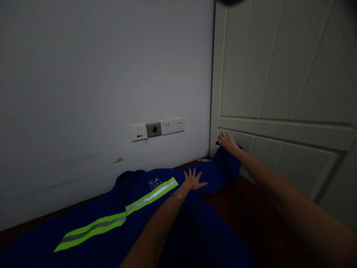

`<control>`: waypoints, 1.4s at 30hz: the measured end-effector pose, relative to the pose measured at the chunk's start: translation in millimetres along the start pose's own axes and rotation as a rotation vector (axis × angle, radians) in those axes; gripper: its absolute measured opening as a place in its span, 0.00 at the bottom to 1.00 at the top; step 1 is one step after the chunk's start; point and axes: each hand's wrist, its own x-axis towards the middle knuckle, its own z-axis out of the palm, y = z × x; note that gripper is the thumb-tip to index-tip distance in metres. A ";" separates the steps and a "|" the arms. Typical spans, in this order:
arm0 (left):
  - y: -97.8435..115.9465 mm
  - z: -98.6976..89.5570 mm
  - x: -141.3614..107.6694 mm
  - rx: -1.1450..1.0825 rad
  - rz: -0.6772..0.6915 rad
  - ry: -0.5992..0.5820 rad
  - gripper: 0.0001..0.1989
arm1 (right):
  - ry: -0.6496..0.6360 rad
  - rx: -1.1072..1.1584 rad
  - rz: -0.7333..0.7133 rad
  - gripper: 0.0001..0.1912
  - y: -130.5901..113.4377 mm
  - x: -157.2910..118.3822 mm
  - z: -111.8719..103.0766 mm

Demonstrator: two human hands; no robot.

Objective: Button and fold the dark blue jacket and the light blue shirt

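A blue work jacket (139, 219) with yellow-green reflective stripes (152, 195) lies spread on a dark red surface, its collar toward the wall. My left hand (193, 180), with a bracelet on the wrist, rests flat on the jacket near the shoulder, fingers spread. Farther right, my right hand (226, 140) has its fingers closed on the end of the blue sleeve (227, 162), which is raised beside the white panelled door. White print shows on the chest above the stripe.
A pale wall (106, 82) stands behind the jacket, with sockets (173, 126) and a grey plate (153, 129) low on it. The white door (279, 93) rises at the right. A small printed label (204, 160) lies near the corner.
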 end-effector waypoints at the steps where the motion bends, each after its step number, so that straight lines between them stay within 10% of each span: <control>1: 2.0 -0.2 -0.1 -0.006 -0.013 0.021 0.44 | -0.012 0.020 0.020 0.20 -11.0 -2.3 2.7; 8: -5.5 -24.6 -25.9 -0.104 -0.064 0.259 0.32 | -0.156 0.309 -0.155 0.21 -130.8 -47.6 -8.9; 15: -63.6 -37.2 -123.8 -0.114 -0.139 0.254 0.28 | -0.352 0.699 -0.327 0.36 -219.3 -99.9 -19.6; 23: -132.4 -6.6 -252.0 0.009 -0.189 0.091 0.29 | -0.493 0.683 -0.086 0.38 -230.5 -119.2 12.0; 32: -154.4 -3.3 -252.9 -0.051 -0.177 0.099 0.25 | -0.470 0.646 -0.007 0.41 -228.7 -120.5 24.7; 42: -173.0 -6.4 -297.4 -0.303 -0.313 0.527 0.21 | -0.513 0.544 -0.059 0.37 -224.1 -114.6 17.0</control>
